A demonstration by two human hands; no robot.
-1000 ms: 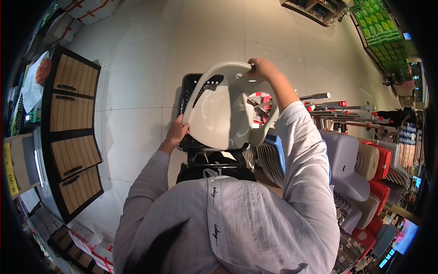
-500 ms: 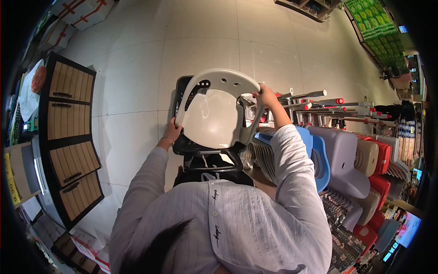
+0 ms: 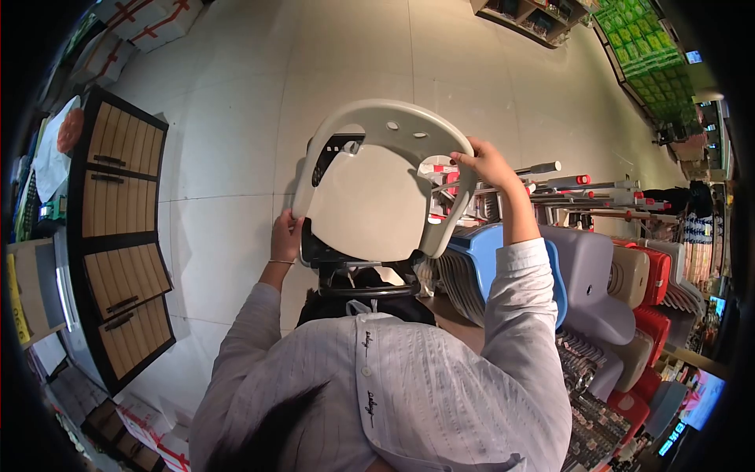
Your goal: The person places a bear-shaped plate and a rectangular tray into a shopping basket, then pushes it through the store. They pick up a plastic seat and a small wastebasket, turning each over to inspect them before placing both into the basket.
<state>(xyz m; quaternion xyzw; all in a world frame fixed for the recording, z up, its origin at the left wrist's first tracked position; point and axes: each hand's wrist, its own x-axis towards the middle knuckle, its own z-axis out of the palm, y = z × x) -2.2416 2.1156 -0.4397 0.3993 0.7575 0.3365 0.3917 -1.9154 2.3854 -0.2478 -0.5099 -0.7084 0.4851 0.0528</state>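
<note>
A pale grey plastic chair (image 3: pixel 370 206) with a rounded back and armrests is in front of me, seen from above. Its back has two oval holes. My left hand (image 3: pixel 287 237) is closed at the front end of its left armrest. On the opposite side, my right hand (image 3: pixel 486 164) is closed around the curved rim between back and armrest. Beneath the pale chair is a black chair (image 3: pixel 370 289); most of it is hidden, but its front edge and part of its perforated back show.
Stacked blue chairs (image 3: pixel 486 252) stand close on my right, beside grey chairs (image 3: pixel 586 271) and red ones. Behind them, a row of metal poles (image 3: pixel 570 181) juts toward the pale chair. A wood-panelled cabinet (image 3: pixel 122 204) stands on the left. Tiled floor (image 3: pixel 220 141) stretches ahead.
The pale chair has risen toward me, looks larger and has shifted slightly right. Both hands moved with it and are farther apart. Less of the black chair's back shows beneath.
</note>
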